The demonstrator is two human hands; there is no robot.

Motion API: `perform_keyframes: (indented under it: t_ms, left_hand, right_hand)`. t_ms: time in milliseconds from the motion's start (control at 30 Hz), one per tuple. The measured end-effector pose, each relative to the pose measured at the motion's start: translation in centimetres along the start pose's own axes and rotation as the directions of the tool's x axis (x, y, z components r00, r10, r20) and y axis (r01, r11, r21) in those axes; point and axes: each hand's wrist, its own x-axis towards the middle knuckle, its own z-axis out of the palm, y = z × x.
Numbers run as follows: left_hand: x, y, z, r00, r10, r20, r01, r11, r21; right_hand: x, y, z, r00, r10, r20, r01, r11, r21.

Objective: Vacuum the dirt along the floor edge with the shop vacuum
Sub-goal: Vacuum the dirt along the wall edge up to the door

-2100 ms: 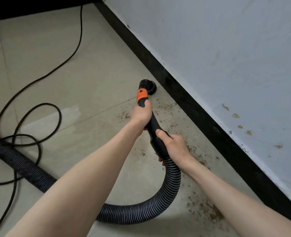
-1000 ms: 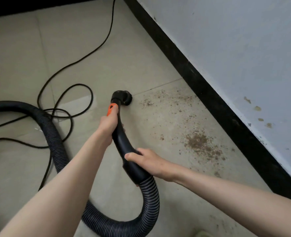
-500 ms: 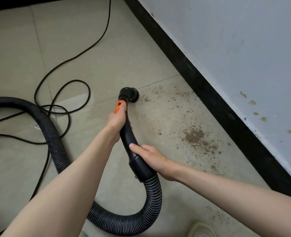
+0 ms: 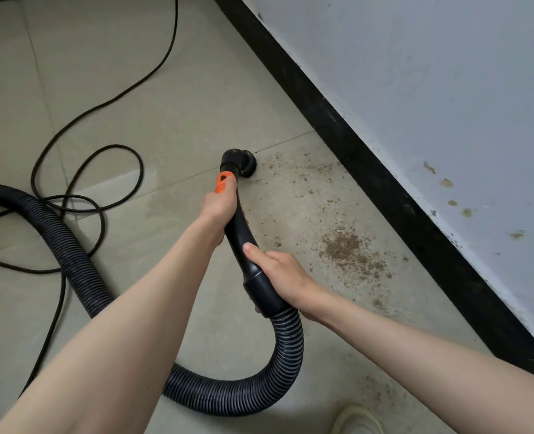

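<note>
Dirt (image 4: 350, 250) lay scattered on the tiled floor (image 4: 109, 89) along its right edge, thickest in a brown patch just short of the black baseboard (image 4: 384, 189), with finer specks trailing up toward the tile seam and down toward the bottom edge of the floor. Above the baseboard the pale wall (image 4: 416, 73) carried a few brownish spots.

Both hands were on the black vacuum wand (image 4: 240, 233). The left hand (image 4: 220, 205) gripped it high up, fingers curled round the tube, the thumb lying on the orange collar (image 4: 223, 182). The right hand (image 4: 286, 278) gripped it lower, at the cuff where the ribbed hose joined, fingers wrapped round and the thumb stretched along the top of the tube.

At the wand's far end the round brush head (image 4: 240, 162) sat on the floor right at the tile seam, at the near-left fringe of the speckled area and well apart from the thick patch.

From the cuff the hose (image 4: 71, 255) looped down toward the bottom edge, then swung left and up across the floor to its left edge. A thin black power cord (image 4: 140, 79) lay in loose coils on the left part of the floor, crossing the hose there and running off toward the top edge.

A pale shoe tip (image 4: 358, 419) showed at the bottom edge
</note>
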Motion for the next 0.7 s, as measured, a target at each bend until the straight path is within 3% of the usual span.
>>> perform_keyframes:
  t_ms: [700]
  left_hand:
    - [2.9, 3.4, 10.6, 0.991, 0.042, 0.129, -0.057, 0.992, 0.111]
  right_hand:
    - [1.7, 0.4, -8.9, 0.980, -0.001, -0.200, 0.004, 1.000, 0.011]
